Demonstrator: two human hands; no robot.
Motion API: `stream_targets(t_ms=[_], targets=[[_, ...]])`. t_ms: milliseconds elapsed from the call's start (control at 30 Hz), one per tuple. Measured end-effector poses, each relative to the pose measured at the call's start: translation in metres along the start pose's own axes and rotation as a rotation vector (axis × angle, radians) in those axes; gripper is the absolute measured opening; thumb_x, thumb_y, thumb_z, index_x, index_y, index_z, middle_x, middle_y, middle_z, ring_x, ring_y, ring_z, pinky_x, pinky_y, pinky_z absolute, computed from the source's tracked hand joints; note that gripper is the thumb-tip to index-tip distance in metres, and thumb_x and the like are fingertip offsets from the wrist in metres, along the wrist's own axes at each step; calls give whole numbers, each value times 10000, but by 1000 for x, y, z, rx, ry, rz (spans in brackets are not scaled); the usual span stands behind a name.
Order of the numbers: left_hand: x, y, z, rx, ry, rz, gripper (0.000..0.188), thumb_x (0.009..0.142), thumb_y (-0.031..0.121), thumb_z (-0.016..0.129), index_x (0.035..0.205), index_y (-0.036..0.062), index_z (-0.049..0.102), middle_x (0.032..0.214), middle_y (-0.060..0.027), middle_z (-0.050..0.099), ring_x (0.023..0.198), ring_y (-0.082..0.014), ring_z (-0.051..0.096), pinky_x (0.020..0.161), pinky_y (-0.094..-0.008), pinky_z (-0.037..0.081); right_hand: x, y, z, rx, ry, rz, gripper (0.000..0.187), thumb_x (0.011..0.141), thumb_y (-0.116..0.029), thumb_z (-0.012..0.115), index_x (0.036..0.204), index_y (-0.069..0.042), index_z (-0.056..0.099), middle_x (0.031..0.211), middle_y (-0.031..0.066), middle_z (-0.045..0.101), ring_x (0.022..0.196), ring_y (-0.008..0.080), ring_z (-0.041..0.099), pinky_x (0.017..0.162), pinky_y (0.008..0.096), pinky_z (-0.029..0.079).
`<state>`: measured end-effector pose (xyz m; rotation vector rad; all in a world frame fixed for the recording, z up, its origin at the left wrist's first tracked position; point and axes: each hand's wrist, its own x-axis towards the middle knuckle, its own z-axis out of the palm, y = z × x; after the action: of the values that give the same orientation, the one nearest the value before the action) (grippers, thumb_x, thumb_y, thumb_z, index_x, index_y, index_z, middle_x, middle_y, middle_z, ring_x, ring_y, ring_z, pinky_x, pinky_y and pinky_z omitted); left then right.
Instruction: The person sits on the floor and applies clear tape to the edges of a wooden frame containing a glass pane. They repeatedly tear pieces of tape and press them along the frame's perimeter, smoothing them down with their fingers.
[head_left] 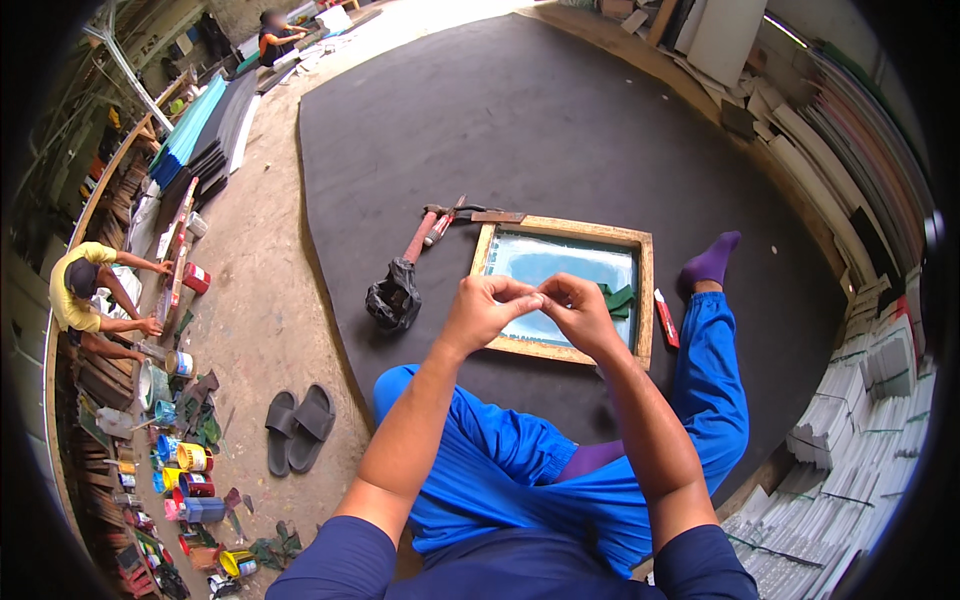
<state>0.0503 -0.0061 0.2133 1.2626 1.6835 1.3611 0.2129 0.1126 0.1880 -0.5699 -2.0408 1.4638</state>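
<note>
My left hand (488, 308) and my right hand (578, 312) meet fingertip to fingertip, both pinched closed on something too small to make out. Below them lies a wooden screen frame (645, 262) with pale blue-green mesh (560, 262). Its near side is partly covered by my hands. A dark green cloth (620, 300) rests on the mesh at the right. Just outside the frame's right side is a red and white packet or tube (666, 318). To the left lie a hammer (420, 238) with a reddish handle, a red and white marker-like tool (440, 226) and a black plastic bundle (394, 298).
My crossed legs in blue trousers (490, 430) rest on a large black sheet (560, 120). Grey slides (300, 428) stand on the floor at left, near paint cans (195, 457). A co-worker (85, 290) crouches there; another sits far back. Stacked white boards (830, 490) line the right.
</note>
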Motion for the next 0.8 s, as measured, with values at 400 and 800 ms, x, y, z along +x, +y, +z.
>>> stream_targets(t_ms=[400, 800], targets=[[1, -32, -8, -62, 305, -26, 172, 915, 129, 805, 915, -42, 787, 749, -36, 738, 675, -67, 653, 633, -233, 524, -91, 84, -77, -775, -134, 211, 796, 731, -474, 902, 1350, -73, 601, 1256, 200, 646, 1197, 383, 613, 997, 466, 504], [-2, -102, -50, -151, 468, -335, 152, 913, 121, 813, 985, -9, 780, 809, -19, 740, 619, -61, 627, 576, -209, 512, -156, 132, -141, -589, -4, 351, 607, 696, -282, 960, 1169, -47, 663, 1064, 194, 733, 1006, 340, 725, 880, 425, 564]])
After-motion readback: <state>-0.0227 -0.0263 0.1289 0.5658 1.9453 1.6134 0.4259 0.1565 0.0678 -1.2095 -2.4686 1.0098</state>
